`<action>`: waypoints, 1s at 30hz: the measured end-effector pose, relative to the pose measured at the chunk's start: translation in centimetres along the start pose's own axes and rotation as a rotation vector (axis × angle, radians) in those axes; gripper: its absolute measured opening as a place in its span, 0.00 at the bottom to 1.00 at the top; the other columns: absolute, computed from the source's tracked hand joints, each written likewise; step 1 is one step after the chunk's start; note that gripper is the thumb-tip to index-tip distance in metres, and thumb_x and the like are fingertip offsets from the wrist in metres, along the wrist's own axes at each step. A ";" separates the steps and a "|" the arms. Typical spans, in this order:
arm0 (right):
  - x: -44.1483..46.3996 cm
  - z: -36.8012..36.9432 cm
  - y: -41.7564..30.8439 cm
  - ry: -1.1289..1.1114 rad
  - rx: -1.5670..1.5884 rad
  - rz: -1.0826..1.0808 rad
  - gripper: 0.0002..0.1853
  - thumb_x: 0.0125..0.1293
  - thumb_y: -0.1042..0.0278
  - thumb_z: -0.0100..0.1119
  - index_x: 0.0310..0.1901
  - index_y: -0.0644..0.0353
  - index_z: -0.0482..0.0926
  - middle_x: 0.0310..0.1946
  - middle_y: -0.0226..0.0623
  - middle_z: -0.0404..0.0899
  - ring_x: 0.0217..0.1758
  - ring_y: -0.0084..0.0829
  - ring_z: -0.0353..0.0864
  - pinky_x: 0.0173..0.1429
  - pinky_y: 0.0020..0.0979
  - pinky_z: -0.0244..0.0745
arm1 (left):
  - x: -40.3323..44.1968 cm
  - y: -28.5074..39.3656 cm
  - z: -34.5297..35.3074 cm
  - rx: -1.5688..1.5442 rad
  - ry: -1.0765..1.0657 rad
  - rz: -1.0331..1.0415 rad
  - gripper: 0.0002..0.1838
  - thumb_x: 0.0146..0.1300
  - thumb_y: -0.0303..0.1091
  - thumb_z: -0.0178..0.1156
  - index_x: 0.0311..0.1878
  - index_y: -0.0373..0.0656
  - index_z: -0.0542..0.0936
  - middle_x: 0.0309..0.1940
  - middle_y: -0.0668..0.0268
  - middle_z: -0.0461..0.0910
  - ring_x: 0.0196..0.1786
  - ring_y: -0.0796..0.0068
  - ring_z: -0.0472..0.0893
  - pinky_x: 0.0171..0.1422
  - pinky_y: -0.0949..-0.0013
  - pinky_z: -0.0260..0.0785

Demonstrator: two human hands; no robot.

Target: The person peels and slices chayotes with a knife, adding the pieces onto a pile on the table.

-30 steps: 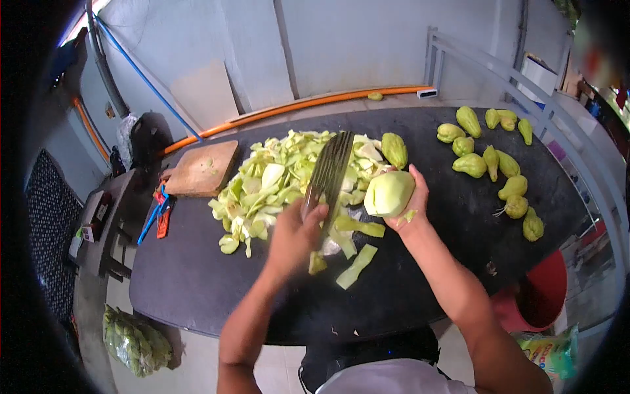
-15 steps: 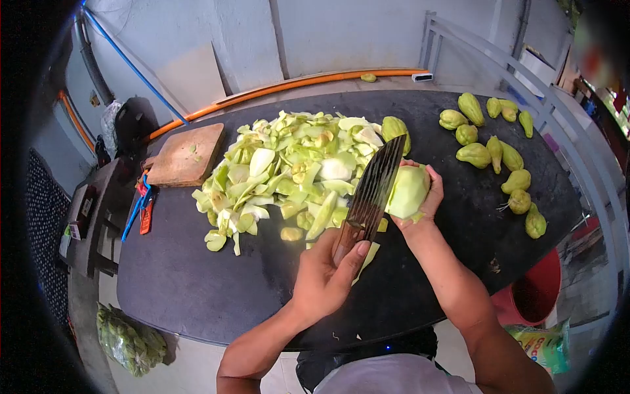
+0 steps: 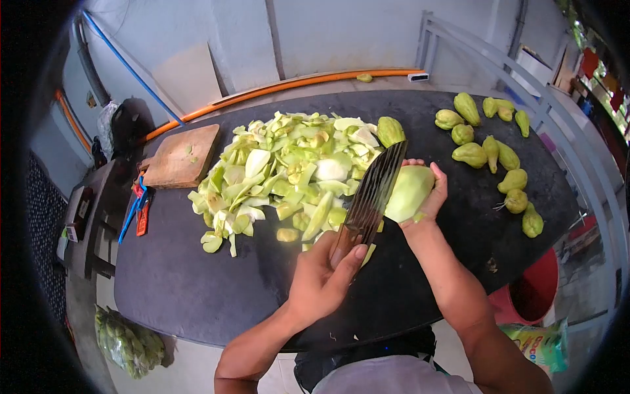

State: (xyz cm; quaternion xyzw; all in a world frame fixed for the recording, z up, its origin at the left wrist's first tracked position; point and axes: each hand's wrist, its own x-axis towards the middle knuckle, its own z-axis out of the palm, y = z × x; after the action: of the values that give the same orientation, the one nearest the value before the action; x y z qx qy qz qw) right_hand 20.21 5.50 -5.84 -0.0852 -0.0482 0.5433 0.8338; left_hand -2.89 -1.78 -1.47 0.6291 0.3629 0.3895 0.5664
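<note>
My left hand grips the wooden handle of a broad knife, its dark, streaked blade pointing up and away. Just right of the blade, my right hand cups a peeled, pale green chayote, fingers wrapped round its far side. The blade overlaps the chayote's left side in view; whether they touch I cannot tell. A large heap of peelings and cut pieces lies left of the knife. One unpeeled chayote sits at the heap's right end, beyond the blade tip.
Several whole chayotes lie on the right of the dark table. A wooden chopping board is at the left, beside orange and blue-handled tools. Below stand a red bucket and a bag of green produce.
The chayote has turned in my right hand and shows a smoother, more rounded side. The knife tip sits slightly lower. The whole view has shifted a little.
</note>
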 end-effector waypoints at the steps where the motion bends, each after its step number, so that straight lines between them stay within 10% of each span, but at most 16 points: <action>1: -0.1 0.1 0.0 0.002 0.009 0.001 0.14 0.65 0.52 0.59 0.35 0.55 0.76 0.36 0.38 0.80 0.45 0.42 0.82 0.56 0.44 0.79 | -0.2 0.4 -0.1 -0.004 -0.009 -0.022 0.13 0.75 0.38 0.63 0.48 0.35 0.79 0.25 0.72 0.75 0.30 0.87 0.70 0.34 0.75 0.65; 30: -1.3 2.0 -0.3 0.093 -0.135 -0.056 0.16 0.68 0.51 0.56 0.36 0.56 0.77 0.33 0.40 0.81 0.44 0.45 0.83 0.57 0.47 0.79 | 0.3 0.5 -0.6 -0.285 -0.094 -0.152 0.12 0.76 0.38 0.62 0.45 0.37 0.78 0.24 0.77 0.72 0.26 0.90 0.66 0.29 0.78 0.58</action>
State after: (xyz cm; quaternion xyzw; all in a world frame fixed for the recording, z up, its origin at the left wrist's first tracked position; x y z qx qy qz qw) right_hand 19.57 4.39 -3.80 -0.1650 -0.0485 0.5108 0.8423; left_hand -3.27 -1.33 -0.95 0.5306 0.3235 0.3629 0.6943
